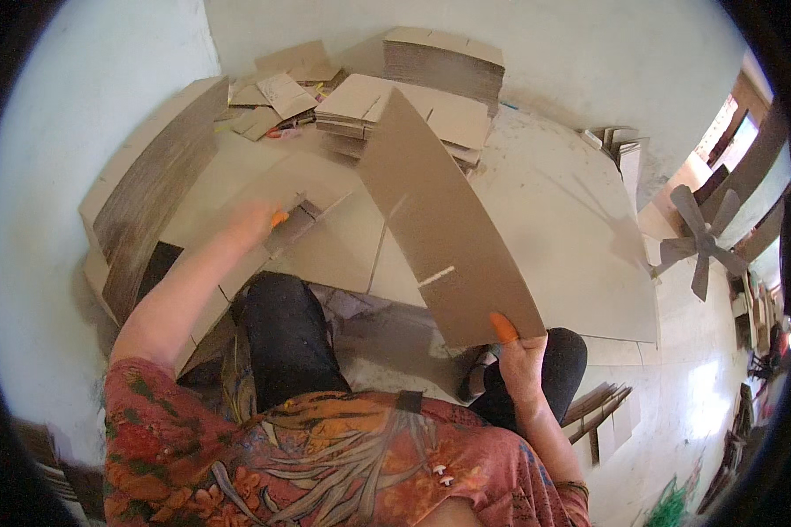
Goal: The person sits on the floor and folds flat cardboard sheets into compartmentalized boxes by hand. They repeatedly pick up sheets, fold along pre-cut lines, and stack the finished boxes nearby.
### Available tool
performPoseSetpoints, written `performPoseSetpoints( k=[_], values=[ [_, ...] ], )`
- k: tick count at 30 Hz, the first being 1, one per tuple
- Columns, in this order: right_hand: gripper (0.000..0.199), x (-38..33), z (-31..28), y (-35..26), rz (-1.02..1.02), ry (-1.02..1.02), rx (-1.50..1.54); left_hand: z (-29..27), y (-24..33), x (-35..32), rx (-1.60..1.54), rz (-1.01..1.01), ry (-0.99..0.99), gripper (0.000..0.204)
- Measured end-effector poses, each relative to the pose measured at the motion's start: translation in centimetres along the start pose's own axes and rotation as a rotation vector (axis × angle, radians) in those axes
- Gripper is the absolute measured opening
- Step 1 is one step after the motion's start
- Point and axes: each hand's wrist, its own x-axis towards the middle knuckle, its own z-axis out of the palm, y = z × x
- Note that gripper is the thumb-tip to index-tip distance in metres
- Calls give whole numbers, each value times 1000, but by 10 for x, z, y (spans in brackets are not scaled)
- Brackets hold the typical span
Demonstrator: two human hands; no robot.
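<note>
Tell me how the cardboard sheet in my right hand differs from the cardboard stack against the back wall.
The sheet is a single piece; the stack has many layers. Your right hand holds the sheet at its near end, while the stack lies untouched. Both are brown cardboard.

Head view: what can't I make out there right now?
All in the head view:
Left hand: motion blur obscures its grip on the small cardboard piece.
Right hand: most fingers hidden behind the long cardboard strip.
Low cardboard stack: partly covered by that strip.
Far-right clutter: too small, cut off by the dark rim.
</note>
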Motion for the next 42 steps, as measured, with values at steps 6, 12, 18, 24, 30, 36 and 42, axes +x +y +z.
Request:
performPoseSetpoints(
  k=[6, 12, 18, 24, 30, 36, 42],
  values=[
    [21, 4, 10, -22, -134, -12, -7, -78, 82, 0, -227, 211, -146, 32],
    [10, 21, 4, -39, -81, 24, -118, -96, 177, -36, -568, 631, -461, 36],
    [12, 21, -28, -44, -21, 23, -483, -87, 189, -28, -837, 519, -574, 43],
    [9, 17, -23, 28, 43, -90, -418, 6, 90, 12, -145, 155, -109, 57],
    [9, 18, -18, 19, 31, -44, -366, 52, 2, 11, 169, -139, -128, 44],
    [9, 7, -26, 20, -91, -16, -418, 6, 6, 9, 195, -17, -132, 29],
    [8, 6, -13, 5, -258, 30, -283, -50, 34, 25, -156, 197, 10, 34]
  ],
)
